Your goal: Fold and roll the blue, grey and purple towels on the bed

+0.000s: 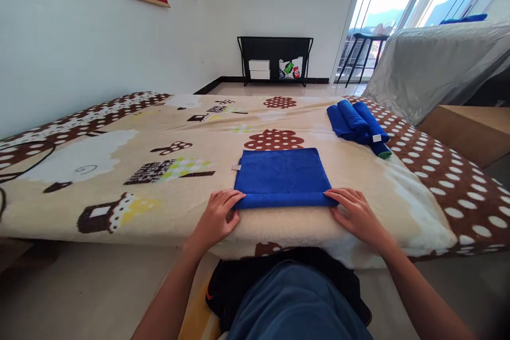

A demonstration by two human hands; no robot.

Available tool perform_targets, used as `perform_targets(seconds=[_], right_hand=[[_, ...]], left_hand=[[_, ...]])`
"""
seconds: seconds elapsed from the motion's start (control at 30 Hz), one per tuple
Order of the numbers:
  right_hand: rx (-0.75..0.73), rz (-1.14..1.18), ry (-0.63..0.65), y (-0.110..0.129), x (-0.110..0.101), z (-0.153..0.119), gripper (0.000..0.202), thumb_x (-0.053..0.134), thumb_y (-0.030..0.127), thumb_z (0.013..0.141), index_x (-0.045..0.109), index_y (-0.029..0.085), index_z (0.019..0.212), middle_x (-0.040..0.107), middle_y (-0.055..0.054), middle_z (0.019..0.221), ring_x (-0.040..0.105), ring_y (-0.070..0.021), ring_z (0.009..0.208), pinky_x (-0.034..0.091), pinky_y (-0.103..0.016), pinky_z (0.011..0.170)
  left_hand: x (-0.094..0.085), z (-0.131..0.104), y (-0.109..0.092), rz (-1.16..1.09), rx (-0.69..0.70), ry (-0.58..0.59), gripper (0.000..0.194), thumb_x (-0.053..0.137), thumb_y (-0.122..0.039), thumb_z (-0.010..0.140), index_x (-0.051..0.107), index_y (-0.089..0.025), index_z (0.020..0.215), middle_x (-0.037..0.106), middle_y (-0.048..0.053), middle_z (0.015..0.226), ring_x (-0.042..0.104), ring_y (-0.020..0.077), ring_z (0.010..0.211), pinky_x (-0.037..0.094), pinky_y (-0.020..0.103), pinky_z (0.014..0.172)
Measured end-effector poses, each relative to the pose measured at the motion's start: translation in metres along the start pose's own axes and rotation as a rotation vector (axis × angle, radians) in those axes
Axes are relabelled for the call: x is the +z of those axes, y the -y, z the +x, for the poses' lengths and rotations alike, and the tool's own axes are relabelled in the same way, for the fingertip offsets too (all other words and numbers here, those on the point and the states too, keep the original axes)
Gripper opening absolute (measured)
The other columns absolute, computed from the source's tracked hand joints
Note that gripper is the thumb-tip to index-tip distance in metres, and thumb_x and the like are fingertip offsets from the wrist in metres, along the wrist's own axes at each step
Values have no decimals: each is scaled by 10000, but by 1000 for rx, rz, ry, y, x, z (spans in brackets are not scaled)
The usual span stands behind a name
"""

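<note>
A blue towel [283, 172] lies on the patterned blanket in front of me, its near edge turned over into a narrow roll. My left hand [221, 215] pinches the left end of that roll, thumb below and fingers on top. At the right end, my right hand [353, 212] holds the roll in the same way. A small white tag sticks out from the towel's left side. Several rolled blue towels [356, 123] are piled further back on the right, one with a white tag.
The patterned blanket [215, 164] covers the bed. Black cable loops lie at its left edge. Beyond the bed stands a black rack [275, 53]; a cardboard box [466, 127] and a plastic-covered piece of furniture [438, 64] are at the right.
</note>
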State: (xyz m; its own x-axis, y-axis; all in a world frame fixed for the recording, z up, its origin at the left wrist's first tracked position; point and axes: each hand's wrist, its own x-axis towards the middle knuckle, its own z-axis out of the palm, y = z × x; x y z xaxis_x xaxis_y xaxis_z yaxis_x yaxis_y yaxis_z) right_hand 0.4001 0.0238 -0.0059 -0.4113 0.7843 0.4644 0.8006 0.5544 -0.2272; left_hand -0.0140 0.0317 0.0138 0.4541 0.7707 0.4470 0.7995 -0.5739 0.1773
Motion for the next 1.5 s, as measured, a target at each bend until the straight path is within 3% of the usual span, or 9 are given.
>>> perform_targets(seconds=[0.17, 0.57, 0.67, 0.77, 0.87, 1.0, 1.07, 1.27, 1.5], right_hand=[[58, 106, -28, -13, 6, 5, 547, 541, 296, 966, 371, 264, 1485, 645, -72, 1262, 573, -236, 1189, 423, -464, 1034], [303, 349, -57, -20, 12, 35, 342, 464, 423, 984, 558, 225, 1246, 688, -66, 1037, 627, -199, 902, 487, -338, 808], [296, 268, -45, -16, 10, 41, 295, 440, 398, 997, 597, 208, 1159, 682, -61, 937, 612, -201, 836, 475, -348, 789], [284, -39, -118, -1, 12, 43, 269, 466, 348, 988, 652, 191, 1100, 678, -105, 1027, 603, -270, 989, 437, -442, 905], [210, -220, -190, 31, 17, 46, 303, 456, 284, 994, 646, 189, 1209, 647, -133, 1209, 576, -290, 1124, 399, -472, 979], [-109, -134, -1, 78, 31, 56, 436, 421, 289, 1020, 491, 222, 1446, 492, -91, 1491, 464, -234, 1356, 353, -426, 1096], [-165, -117, 67, 83, 37, 60, 526, 435, 360, 1022, 379, 230, 1529, 397, -74, 1565, 379, -231, 1436, 320, -439, 1143], [-44, -102, 90, 32, 31, 45, 548, 415, 414, 1029, 325, 281, 1553, 405, -42, 1562, 375, -213, 1448, 296, -461, 1180], [68, -30, 64, -14, 20, 25, 503, 437, 343, 998, 390, 247, 1490, 536, -89, 1453, 503, -231, 1341, 375, -465, 1099]], left_hand=[[4, -1, 8, -88, -135, -64, 288, 533, -199, 892, 602, -253, 1166, 671, 71, 1203, 528, 268, 1249, 323, 472, 1059], [9, 23, 15, -352, -415, -165, 256, 505, -356, 869, 567, -219, 1076, 681, 59, 1057, 628, 243, 1012, 385, 436, 991], [7, 25, 11, -222, -460, -136, 200, 475, -299, 879, 589, -223, 1024, 674, 58, 1015, 613, 251, 995, 381, 465, 983], [7, 28, -4, 78, -509, -171, 186, 512, -258, 868, 633, -209, 1000, 648, 116, 1135, 548, 330, 1125, 367, 529, 981], [13, 35, -32, 244, -393, -244, 293, 492, -149, 880, 619, -194, 1140, 571, 155, 1362, 483, 347, 1286, 349, 539, 1027], [33, 47, -67, 174, -31, -104, 442, 419, -60, 903, 573, -184, 1298, 561, 97, 1448, 459, 243, 1386, 324, 439, 1140], [41, 49, -70, 123, 13, -38, 446, 432, -123, 936, 532, -157, 1369, 561, 98, 1456, 472, 230, 1386, 330, 421, 1160], [29, 31, -26, 101, -99, 5, 467, 477, -314, 966, 506, -183, 1414, 562, 97, 1458, 489, 257, 1376, 316, 474, 1163], [16, 11, 3, 165, -112, -34, 460, 481, -192, 920, 506, -239, 1377, 540, 87, 1475, 464, 273, 1381, 254, 501, 1115]])
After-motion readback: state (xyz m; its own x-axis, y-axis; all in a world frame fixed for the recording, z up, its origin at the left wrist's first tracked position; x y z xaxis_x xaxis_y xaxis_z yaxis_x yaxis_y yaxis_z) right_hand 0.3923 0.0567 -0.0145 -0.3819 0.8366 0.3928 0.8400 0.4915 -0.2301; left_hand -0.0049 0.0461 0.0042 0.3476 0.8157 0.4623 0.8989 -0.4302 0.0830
